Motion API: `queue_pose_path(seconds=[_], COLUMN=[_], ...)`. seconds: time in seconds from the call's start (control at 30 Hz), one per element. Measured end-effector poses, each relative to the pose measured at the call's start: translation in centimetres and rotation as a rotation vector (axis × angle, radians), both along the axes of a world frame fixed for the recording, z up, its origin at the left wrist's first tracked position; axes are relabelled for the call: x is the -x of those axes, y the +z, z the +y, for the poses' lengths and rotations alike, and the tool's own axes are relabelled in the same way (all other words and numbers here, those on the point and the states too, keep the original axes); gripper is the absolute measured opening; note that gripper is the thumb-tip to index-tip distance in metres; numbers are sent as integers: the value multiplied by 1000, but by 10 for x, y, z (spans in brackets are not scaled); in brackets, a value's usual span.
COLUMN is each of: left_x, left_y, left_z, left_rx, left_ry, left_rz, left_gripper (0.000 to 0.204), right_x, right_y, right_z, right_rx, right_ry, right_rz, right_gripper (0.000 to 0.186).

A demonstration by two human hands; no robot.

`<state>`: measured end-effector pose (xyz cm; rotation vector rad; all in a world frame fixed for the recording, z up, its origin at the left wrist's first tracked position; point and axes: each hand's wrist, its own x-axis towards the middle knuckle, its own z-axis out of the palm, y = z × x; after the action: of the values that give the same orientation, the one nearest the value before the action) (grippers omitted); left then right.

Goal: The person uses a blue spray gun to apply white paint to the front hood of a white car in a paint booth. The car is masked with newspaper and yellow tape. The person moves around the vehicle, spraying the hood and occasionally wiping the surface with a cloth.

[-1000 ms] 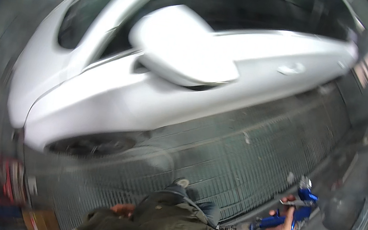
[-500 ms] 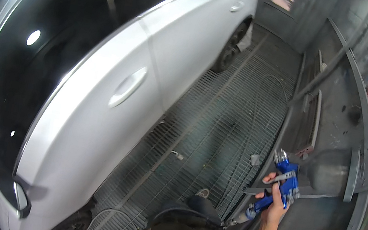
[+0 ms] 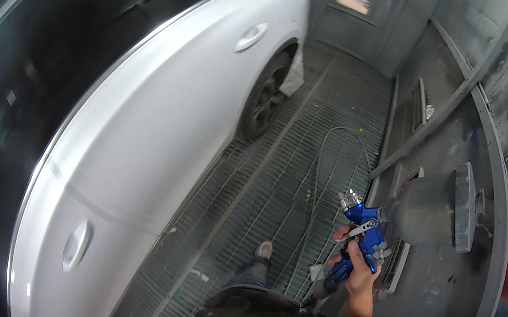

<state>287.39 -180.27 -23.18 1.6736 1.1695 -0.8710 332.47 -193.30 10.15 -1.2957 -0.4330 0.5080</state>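
Observation:
My right hand [image 3: 360, 267] is closed around the handle of a blue spray gun [image 3: 367, 234], with fingers at its silver trigger. The gun's silver nozzle points up and left, toward the car's side. On its right sits a cloudy grey paint cup [image 3: 426, 211], tilted well over, with a lid at its outer end. A hose fitting runs down from the handle toward my body. Left of the gun, apart from it, stands a white car [image 3: 146, 120] with pale, dull-looking side panels. My left hand does not show; only a sliver of skin appears at the lower edge.
A slatted metal grate floor [image 3: 274, 195] runs between the car and the grey booth wall [image 3: 433, 289]. A thin hose [image 3: 320, 163] loops across the grate. The rear wheel [image 3: 267, 97] has pale sheeting beside it. Paint-stained panels and metal rails line the right side.
My view has moved forward along the car, toward its rear wheel. The spray gun stays in my right hand and sits slightly further left and higher in the picture.

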Motion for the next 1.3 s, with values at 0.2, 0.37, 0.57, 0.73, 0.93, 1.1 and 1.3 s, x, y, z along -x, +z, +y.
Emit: queue_pose_path(seconds=[0.2,0.37,0.57,0.73,0.93,1.1,1.3], left_x=[-169,-358,-561,-695,-861,-1008,-1207], left_y=[14,17,-1,22,18,3,-12], left_z=[61,147,222,261,302,331,397], left_rx=[26,12,0,52,101,129,106], left_ry=[-59,-119,-93,-67,-14,97,238], left_rz=[16,3,-15,-6,-90,-146,-547], left_gripper=[32,32,32,31,31,31,31], right_x=[-189,-349,-554,-721,-880,-1034,-1231], right_y=[11,-3,-31,-4,13,-17,-8], right_z=[20,72,162,243,342,416,466], right_rx=[-102,-128,-107,-31,-49,-11,-49], right_ry=[-175,-218,-180,-72,55,48,8], right_rz=[98,111,79,144,123,58,-86], right_gripper=[30,31,36,34,41,35,40])
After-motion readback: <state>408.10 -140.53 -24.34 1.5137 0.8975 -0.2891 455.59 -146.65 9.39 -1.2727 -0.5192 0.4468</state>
